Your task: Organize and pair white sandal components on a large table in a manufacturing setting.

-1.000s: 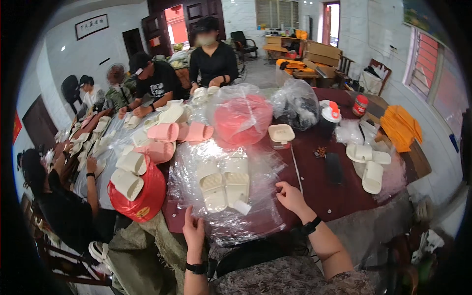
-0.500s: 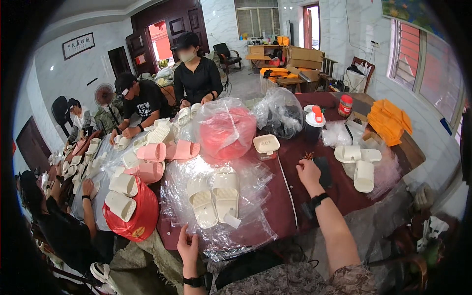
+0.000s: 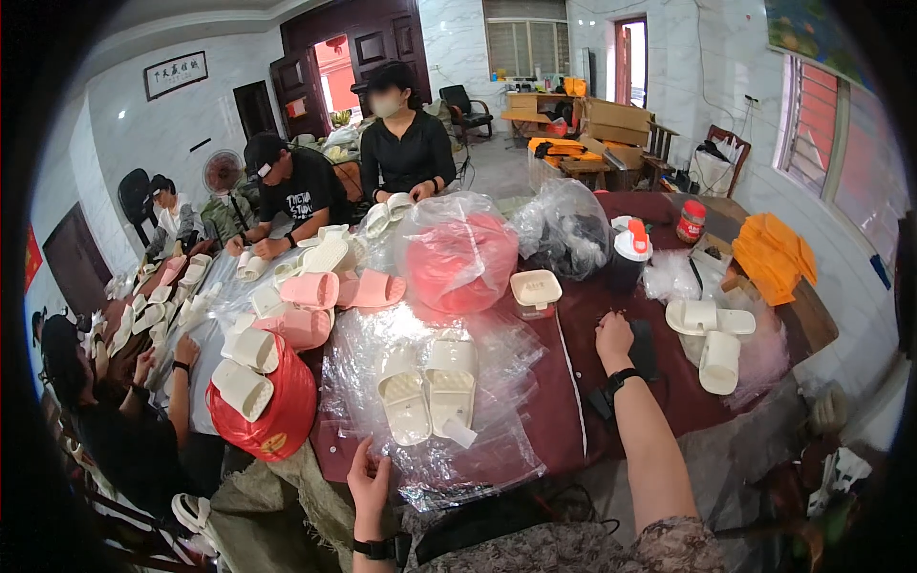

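A pair of cream slide sandals [image 3: 427, 393] lies side by side on layered clear plastic bags [image 3: 511, 435], with a small white tag at the near end of the right one. My left hand [image 3: 369, 477] is open at the table's near edge, its fingertips close to the bags' corner. Farther right, my right hand [image 3: 614, 342] rests low over the maroon cloth [image 3: 564, 334] with its fingers curled closed. A bit of something small and dark shows at its fingertips; what it holds is hidden. Beside that hand lies a flat dark pad [image 3: 644, 351].
More cream slides [image 3: 718, 365] lie at right. Pink slides [image 3: 310, 289] and a red bag [image 3: 272, 415] stand left. A big pink-filled plastic bag [image 3: 460, 253], a lidded tub [image 3: 536, 288], a dark cup [image 3: 630, 250] and orange packaging [image 3: 774, 256] stand farther back. Several co-workers sit around the table.
The view has swung slightly left, so the scene sits farther right. My right hand has closed over the small brown cluster, which is now mostly hidden. My left hand stays near the bags.
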The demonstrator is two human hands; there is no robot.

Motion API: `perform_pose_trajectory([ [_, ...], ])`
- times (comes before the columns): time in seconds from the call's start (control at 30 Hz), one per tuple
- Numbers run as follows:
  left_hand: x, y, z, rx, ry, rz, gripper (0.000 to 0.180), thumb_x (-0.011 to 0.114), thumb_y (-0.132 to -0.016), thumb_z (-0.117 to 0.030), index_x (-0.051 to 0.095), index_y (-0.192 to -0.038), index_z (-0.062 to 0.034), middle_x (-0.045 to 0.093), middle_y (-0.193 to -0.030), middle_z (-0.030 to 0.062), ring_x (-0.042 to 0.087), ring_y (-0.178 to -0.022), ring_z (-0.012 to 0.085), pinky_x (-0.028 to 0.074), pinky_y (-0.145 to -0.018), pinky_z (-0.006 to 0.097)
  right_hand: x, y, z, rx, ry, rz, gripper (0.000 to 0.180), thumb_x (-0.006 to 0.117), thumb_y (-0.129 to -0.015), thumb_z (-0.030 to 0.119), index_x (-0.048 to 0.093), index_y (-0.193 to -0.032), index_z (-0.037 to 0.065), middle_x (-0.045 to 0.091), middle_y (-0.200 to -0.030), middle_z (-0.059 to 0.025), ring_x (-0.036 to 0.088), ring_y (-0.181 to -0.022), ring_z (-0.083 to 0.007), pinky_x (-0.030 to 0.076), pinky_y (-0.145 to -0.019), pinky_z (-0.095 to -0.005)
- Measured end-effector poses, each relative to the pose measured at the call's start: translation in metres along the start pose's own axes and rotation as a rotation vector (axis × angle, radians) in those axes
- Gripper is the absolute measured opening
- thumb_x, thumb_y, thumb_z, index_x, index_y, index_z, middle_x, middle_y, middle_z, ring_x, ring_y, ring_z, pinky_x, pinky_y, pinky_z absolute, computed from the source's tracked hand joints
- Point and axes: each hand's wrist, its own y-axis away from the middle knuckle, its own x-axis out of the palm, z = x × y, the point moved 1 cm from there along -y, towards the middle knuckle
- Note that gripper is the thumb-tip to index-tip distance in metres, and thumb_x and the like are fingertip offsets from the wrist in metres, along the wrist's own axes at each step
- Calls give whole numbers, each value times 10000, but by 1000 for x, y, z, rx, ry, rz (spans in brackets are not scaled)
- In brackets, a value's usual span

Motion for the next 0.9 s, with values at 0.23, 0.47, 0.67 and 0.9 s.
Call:
perform_pose_trajectory([
  [0.23, 2, 0, 14, 26, 12, -8, 515, 701, -876, 12, 572, -1372, -40, 559, -806, -46, 515, -706, 26, 446, -645, 190, 17, -6, -8, 91, -41, 5, 135, 715, -850, 160, 717, -921, 45, 648, -1118, -168, 652, -1047, -364, 551, -879, -478],
  [0.47, -3, -1, 16, -16, 56, 34, 477, 696, -881, 15, 579, -1342, -28, 557, -820, -50, 528, -730, 37, 453, -667, 201, -8, 31, -10, 27, -234, -59, 249, 761, -792, 199, 695, -999, 78, 704, -886, -121, 693, -849, -304, 548, -781, -414],
  [0.67, -11, 7, -57, 356, -490, -177, 360, 661, -849, 68, 645, -1201, -4, 645, -1010, 61, 628, -935, 149, 505, -769, 267, -82, 122, 59, -176, -1037, 207, 256, 788, -827, 96, 688, -1054, 33, 664, -849, 14, 593, -757, -81, 480, -669, -250],
  [0.9, 51, 29, -167, 169, 66, 225, 216, 754, -846, -34, 732, -1061, -25, 723, -1053, 69, 674, -935, 148, 525, -755, 274, -150, 226, 136, -241, -1213, 545, 193, 796, -850, 83, 669, -988, 35, 639, -823, 51, 528, -702, -13, 433, -636, -194],
])
